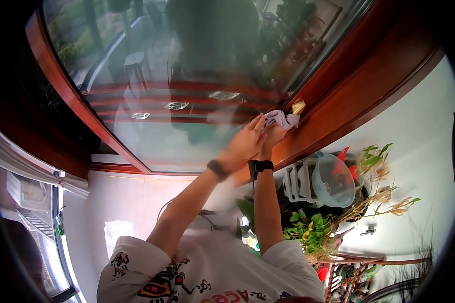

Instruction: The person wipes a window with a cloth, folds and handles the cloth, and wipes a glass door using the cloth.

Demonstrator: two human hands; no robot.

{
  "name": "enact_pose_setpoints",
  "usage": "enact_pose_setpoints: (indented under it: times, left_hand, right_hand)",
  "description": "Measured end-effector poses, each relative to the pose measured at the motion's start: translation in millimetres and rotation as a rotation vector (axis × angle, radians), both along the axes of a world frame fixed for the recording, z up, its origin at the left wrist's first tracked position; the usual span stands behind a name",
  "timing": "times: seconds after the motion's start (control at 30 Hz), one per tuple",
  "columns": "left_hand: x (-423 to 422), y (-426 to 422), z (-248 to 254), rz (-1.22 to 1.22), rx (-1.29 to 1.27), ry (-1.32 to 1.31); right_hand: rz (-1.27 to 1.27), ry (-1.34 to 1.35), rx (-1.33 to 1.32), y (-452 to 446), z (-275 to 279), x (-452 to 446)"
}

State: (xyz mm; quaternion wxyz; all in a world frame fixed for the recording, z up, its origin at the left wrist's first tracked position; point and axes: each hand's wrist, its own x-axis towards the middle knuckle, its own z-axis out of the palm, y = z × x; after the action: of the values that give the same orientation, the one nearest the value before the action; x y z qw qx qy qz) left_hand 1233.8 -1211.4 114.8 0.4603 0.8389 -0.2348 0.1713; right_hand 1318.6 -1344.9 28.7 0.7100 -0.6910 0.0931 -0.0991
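A crumpled pale lilac cloth (283,119) is pressed against the reddish-brown wooden door frame, just below a brass-coloured handle or lock part (298,107). My right hand (274,135) grips the cloth from below, with some of its fingers hidden under the folds. Close beside it, my left hand (243,144) has its fingers stretched out, their tips touching or nearly touching the cloth's left edge. Behind the hands spreads the glass pane (151,144) of the door, which carries reflections. Both wrists wear dark bands.
On the right, a translucent plastic basin (333,179) leans by white slatted racks (298,182). Leafy potted plants (313,230) stand near my right arm, with a wall tap (368,230) beyond. A curtain (33,161) and window lie to the left above pale floor tiles (121,197).
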Motion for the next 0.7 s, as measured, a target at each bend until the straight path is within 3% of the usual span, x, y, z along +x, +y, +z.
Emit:
enact_pose_setpoints:
  times: [0.23,0.3,0.37,0.4,0.47,0.57,0.67,0.7]
  left_hand:
    - [19,-42,-32,-0.020,-0.034,0.335]
    - [31,-66,-100,0.025,0.091,0.056]
    - [25,-72,-111,0.144,0.084,-0.129]
    - [20,-70,-118,0.061,0.053,0.024]
    - [4,-48,-83,-0.098,-0.001,0.323]
    - [-3,-25,-52,-0.048,-0.156,0.097]
    - [-16,1,7,-0.071,-0.409,0.072]
    - [-22,12,24,-0.178,-0.497,0.172]
  right_hand:
    - [-0.078,0.037,0.393,8,-70,-31]
    - [-0.087,0.073,0.469,8,-79,-38]
    - [-0.080,0.102,0.529,3,-84,-43]
    - [-0.074,0.111,0.551,0,-86,-46]
    - [-0.063,0.104,0.572,-6,-86,-49]
    - [-0.075,-0.071,0.368,-6,-78,-49]
    - [-0.134,-0.450,-0.246,-3,-61,-46]
    - [-0.161,-0.550,-0.377,-1,-51,-41]
